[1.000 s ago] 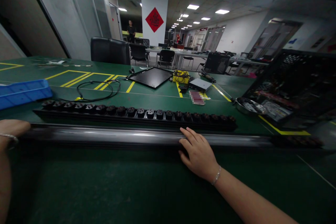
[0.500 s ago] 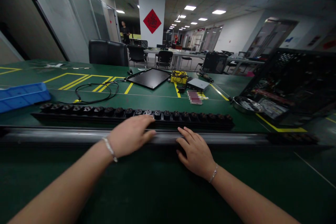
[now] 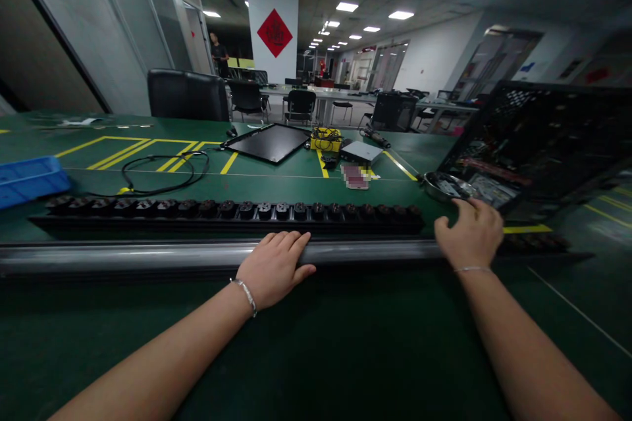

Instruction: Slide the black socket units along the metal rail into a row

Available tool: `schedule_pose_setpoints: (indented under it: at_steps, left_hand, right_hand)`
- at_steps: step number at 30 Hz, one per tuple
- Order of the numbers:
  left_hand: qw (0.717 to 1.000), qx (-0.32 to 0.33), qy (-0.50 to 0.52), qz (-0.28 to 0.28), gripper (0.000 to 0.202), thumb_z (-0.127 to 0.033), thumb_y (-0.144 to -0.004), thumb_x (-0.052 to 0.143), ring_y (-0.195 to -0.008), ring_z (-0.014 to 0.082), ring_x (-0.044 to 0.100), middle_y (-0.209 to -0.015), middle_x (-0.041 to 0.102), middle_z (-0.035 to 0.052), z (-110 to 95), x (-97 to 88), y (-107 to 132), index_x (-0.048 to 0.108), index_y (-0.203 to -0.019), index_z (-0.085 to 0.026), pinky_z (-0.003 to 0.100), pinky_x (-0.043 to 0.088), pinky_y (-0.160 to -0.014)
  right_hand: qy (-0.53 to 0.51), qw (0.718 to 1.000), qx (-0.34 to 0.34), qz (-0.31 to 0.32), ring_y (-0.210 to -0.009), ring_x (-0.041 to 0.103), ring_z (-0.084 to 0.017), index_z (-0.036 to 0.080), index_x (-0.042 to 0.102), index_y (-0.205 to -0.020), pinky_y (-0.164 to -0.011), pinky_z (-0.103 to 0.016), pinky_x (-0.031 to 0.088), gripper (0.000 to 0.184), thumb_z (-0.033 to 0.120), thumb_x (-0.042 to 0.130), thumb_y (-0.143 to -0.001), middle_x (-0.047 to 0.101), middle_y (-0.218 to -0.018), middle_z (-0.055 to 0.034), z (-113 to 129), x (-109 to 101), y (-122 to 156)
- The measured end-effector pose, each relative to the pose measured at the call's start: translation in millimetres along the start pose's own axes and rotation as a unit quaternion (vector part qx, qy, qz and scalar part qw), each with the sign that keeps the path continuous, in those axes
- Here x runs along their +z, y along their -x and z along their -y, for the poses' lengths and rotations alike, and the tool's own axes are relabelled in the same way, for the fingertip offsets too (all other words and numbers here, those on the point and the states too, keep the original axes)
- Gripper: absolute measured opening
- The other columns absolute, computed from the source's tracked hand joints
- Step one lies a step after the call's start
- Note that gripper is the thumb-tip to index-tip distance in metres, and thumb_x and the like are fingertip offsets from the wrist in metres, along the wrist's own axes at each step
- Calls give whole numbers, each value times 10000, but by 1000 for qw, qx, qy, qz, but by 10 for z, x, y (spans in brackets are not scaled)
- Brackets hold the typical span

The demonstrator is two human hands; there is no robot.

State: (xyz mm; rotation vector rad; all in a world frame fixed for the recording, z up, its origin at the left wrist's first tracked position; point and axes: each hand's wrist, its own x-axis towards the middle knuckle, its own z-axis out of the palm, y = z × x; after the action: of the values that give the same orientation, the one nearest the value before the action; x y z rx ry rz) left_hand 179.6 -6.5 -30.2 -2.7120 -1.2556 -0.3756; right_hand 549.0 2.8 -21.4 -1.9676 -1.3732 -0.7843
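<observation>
So the long, shiny grey half-round tube (metal or plastic, can't tell) (image 3: 375,250) is right under the left hand's (image 3: 274,270) fingertips, which lie side by side on it with the thumb out, so that's the nearer hand. Its long axis runs sideways past the fingers both ways, roughly parallel to the long black strip of round sockets (image 3: 296,218) just beyond them. The right hand (image 3: 471,237) is by its right end, fingers bent, thumb apart, contact unclear.
</observation>
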Motion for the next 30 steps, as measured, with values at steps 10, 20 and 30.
schedule_pose_setpoints:
  at_steps: [10,20,30]
  left_hand:
    - [1000,0,-1,-16,570,-531,-895,324,-1082,245,523,-1221,559,112,-30,3,4,427,-1305,-149,398,381,-922]
    - [1000,-2,10,-12,564,-521,-900,322,-1112,242,505,-1248,545,105,-32,-6,4,415,-1310,-144,392,368,-948]
    - [1000,-2,7,-28,557,-519,-898,339,-1143,238,504,-1283,533,108,-36,9,17,425,-1305,-148,390,367,-964]
  right_hand:
    - [110,958,166,206,-1121,377,-407,113,613,-1154,-809,-505,318,472,380,387,-836,479,-1190,-248,-482,-96,-30]
    - [132,951,80,269,-1064,424,-373,110,618,-1109,-773,-461,419,422,336,399,-829,497,-1132,-203,-48,-195,-40]
    - [109,954,-100,260,-951,480,-333,137,635,-1014,-668,-468,462,356,336,395,-841,536,-1075,-197,740,-388,248]
